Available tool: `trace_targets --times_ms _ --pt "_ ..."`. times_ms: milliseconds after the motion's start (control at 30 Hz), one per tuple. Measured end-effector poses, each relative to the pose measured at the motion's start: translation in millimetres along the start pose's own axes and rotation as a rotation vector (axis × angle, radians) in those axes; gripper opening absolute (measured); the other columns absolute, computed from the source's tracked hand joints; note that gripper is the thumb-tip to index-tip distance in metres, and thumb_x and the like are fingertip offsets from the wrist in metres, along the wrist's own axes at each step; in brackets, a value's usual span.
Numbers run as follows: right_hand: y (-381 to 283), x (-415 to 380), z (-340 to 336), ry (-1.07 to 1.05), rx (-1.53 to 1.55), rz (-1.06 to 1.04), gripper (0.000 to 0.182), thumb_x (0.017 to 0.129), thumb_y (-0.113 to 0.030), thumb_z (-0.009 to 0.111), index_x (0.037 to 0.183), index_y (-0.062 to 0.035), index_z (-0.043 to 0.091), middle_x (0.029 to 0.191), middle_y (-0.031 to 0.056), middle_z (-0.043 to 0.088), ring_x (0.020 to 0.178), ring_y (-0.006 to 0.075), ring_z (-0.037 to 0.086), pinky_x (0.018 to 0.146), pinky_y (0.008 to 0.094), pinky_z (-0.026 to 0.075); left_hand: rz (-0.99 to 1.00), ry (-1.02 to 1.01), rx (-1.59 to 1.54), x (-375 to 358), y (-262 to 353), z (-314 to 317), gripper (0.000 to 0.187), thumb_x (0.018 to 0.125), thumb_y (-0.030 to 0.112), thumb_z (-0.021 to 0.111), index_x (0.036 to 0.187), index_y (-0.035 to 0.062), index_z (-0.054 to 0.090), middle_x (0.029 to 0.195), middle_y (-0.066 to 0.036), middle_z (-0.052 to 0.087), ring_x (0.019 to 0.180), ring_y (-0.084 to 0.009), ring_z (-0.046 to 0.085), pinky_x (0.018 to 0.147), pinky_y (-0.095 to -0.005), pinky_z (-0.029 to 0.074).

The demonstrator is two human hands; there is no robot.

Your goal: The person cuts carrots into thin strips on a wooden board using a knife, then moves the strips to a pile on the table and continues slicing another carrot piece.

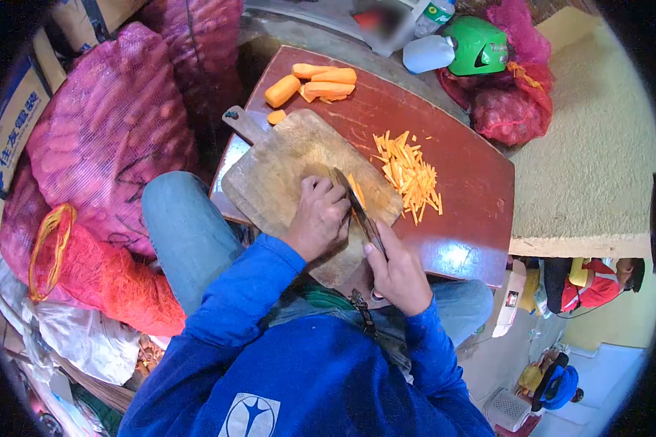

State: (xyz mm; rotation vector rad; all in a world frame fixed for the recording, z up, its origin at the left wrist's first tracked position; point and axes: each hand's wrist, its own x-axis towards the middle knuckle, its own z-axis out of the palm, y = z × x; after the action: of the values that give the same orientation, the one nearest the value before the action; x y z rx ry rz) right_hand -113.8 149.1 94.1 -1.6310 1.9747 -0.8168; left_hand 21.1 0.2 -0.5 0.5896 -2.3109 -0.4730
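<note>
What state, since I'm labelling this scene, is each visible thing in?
Knife: gripped in the right hand
Left hand: fingers curled, over the board
Cutting board: flat, overhanging the table's edge
Carrot strips: thin, loosely heaped
Larger carrot pieces: not cut into thin strips
Table: glossy, scuffed
Large mesh sack: bulging

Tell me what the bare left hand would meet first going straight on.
The left hand would likely meet the dark metal knife blade first, just beside its fingers, though their relative height above the board is hard to judge.
</note>
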Motion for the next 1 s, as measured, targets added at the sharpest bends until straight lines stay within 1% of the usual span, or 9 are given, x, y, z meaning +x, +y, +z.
trace_targets --times_ms 233,300,400,500,600,667,700,833,1000 --pt "7 19 -2 0.01 0.004 -0.019 0.043 0.103 -0.013 0.064 0.143 0.0006 0.059 0.111 0.0352 0.071 0.105 0.0542 0.07 0.088 0.0566 0.057 0.001 0.023 -0.052 1 -5 5 0.01 0.072 0.009 0.076 0.078 0.0046 0.07 0.09 -0.012 0.062 0.1 -0.0334 0.06 0.096 -0.0496 0.044" --pt "9 13 -6 0.183 -0.003 -0.023 0.042 0.103 -0.012 0.065 0.142 0.0024 0.061 0.118 0.0332 0.072 0.11 0.0512 0.072 0.092 0.0526 0.058 -0.019 0.02 -0.07 -3 -6 3 0.01 0.072 0.008 0.076 0.079 0.0044 0.069 0.091 -0.013 0.061 0.1 -0.034 0.06 0.096 -0.0495 0.044" --pt "0 5 -18 0.097 0.101 0.152 0.043 0.103 -0.012 0.066 0.143 0.0029 0.06 0.123 0.0318 0.073 0.115 0.0484 0.072 0.096 0.0487 0.058 -0.019 0.049 -0.038 8 -13 -7 0.016 0.072 0.007 0.076 0.086 0.0038 0.069 0.094 -0.012 0.061 0.1 -0.0345 0.06 0.095 -0.0491 0.044" --pt "5 -9 -14 0.02 0.188 0.166 0.043 0.103 -0.014 0.067 0.143 0.0032 0.061 0.121 0.0298 0.074 0.117 0.0421 0.074 0.098 0.0444 0.057 -0.053 0.157 0.125 27 -35 -37 0.025 0.071 0.005 0.078 0.096 0.0057 0.073 0.094 -0.012 0.063 0.098 -0.0341 0.061 0.091 -0.0491 0.046" --pt "13 -12 -15 -0.079 0.235 0.178 0.045 0.103 -0.015 0.068 0.143 0.0031 0.062 0.121 0.0269 0.075 0.117 0.0358 0.075 0.099 0.0406 0.056 -0.184 0.269 0.28 38 -69 -58 0.027 0.074 0.007 0.079 0.101 0.0067 0.075 0.102 -0.012 0.067 0.104 -0.0343 0.062 0.091 -0.0495 0.046" --pt "26 -11 -16 0.026 0.205 0.188 0.045 0.103 -0.015 0.067 0.144 0.0034 0.062 0.12 0.0261 0.076 0.113 0.035 0.076 0.097 0.0404 0.057 -0.326 0.312 0.374 40 -90 -60 0.029 0.079 0.01 0.08 0.107 0.0079 0.078 0.107 -0.011 0.07 0.109 -0.0341 0.063 0.091 -0.0497 0.046" --pt "32 -5 -15 0.128 0.114 0.134 0.044 0.104 -0.015 0.067 0.144 0.0039 0.063 0.117 0.0261 0.077 0.11 0.032 0.077 0.094 0.0395 0.058 -0.401 0.233 0.401 41 -97 -61 0.03 0.083 0.017 0.079 0.112 0.0062 0.077 0.117 -0.013 0.071 0.115 -0.0318 0.062 0.094 -0.0509 0.042" --pt "36 3 -37 0.183 0.126 0.171 0.044 0.103 -0.012 0.066 0.143 0.0061 0.062 0.118 0.0258 0.077 0.113 0.0267 0.076 0.097 0.038 0.057 -0.403 0.256 0.413 50 -122 -50 0.023 0.084 0.016 0.077 0.105 0.0071 0.079 0.117 -0.013 0.071 0.114 -0.0325 0.062 0.094 -0.0521 0.041" --pt "37 -14 -23 0.167 0.226 0.17 0.046 0.103 -0.012 0.067 0.146 0.0046 0.061 0.126 0.0224 0.076 0.118 0.0238 0.072 0.101 0.037 0.055 -0.597 -0.033 0.49 73 -144 -54 0.024 0.086 0.02 0.079 0.108 0.0113 0.083 0.106 -0.014 0.077 0.107 -0.0366 0.067 0.088 -0.0555 0.044"
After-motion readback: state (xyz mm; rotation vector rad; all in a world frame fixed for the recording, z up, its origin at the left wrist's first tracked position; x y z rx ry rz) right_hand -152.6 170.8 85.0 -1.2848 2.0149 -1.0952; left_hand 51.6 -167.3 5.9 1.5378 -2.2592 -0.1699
